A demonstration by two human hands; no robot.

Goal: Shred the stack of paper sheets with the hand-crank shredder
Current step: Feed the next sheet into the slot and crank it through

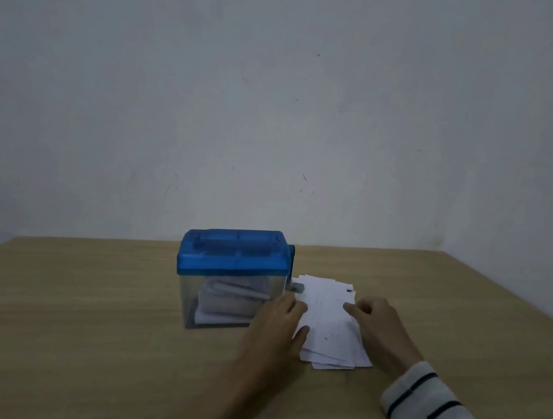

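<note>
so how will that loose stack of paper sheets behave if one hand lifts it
The stack of paper sheets is fanned with uneven edges, so it would probably slide apart. The thin sheets would likely droop. It probably weighs little. Both the left hand and right hand rest at its sides.

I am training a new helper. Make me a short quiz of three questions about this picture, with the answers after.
1. True or false: the paper stack lies to the right of the shredder.
2. What colour is the shredder's lid? A) red B) blue C) green
3. Fill in: the shredder's clear bin already holds some ____.

Key
1. True. The left hand and the right hand both rest at the stack's edges.
2. B
3. Paper
</note>
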